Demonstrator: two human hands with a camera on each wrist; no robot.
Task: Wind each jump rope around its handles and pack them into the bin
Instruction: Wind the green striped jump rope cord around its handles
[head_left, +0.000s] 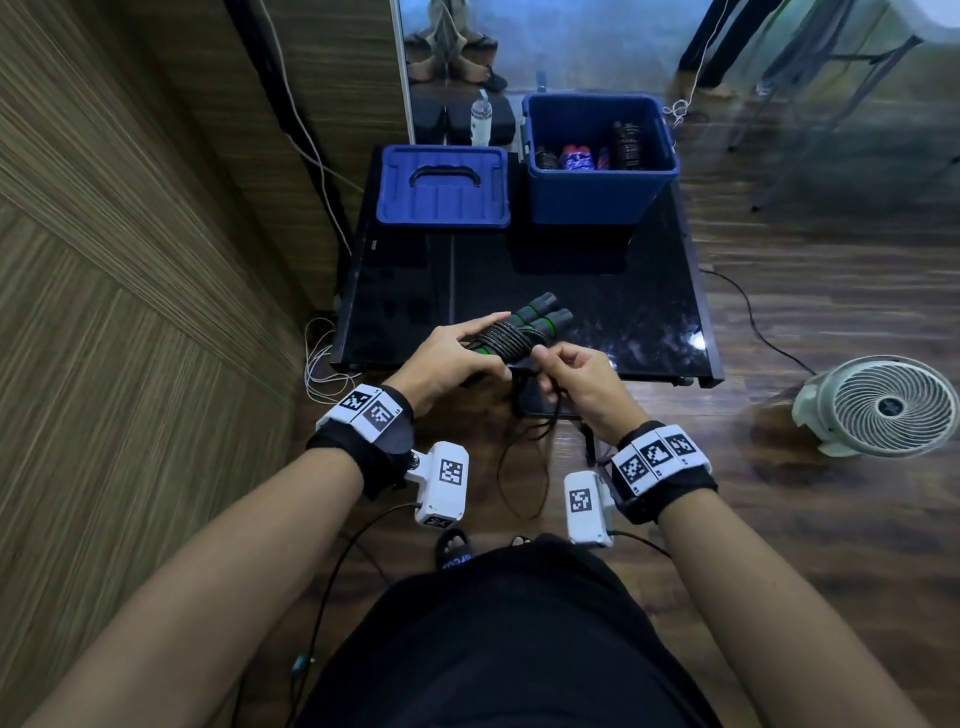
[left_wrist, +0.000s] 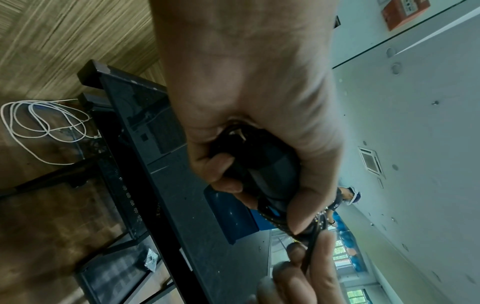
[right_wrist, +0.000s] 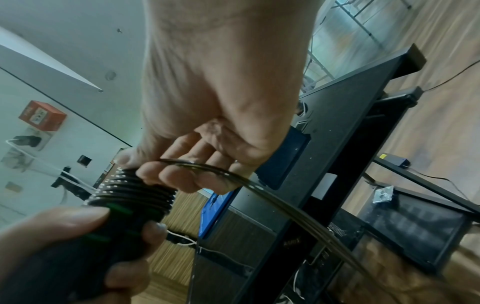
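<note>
Mid-wind: left hand (head_left: 447, 358) clenched black green-banded plastic handles (head_left: 524, 332); right hand (head_left: 576, 379) pinched thin black cord (right_wrist: 259, 185). Next: more wraps, far blue plastic bin (head_left: 597, 192).

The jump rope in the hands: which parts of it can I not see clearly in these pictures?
- Handles' near ends: head view, covered by the left hand.
- Loose rope end: head view, thin and dark against the floor.
- Handles: left wrist view, hidden by fingers, dim.
- Trailing rope: right wrist view, blurred.

Dim, bluish indoor light — wrist views motion-blurred, head view bowed and smeared at edges.
</note>
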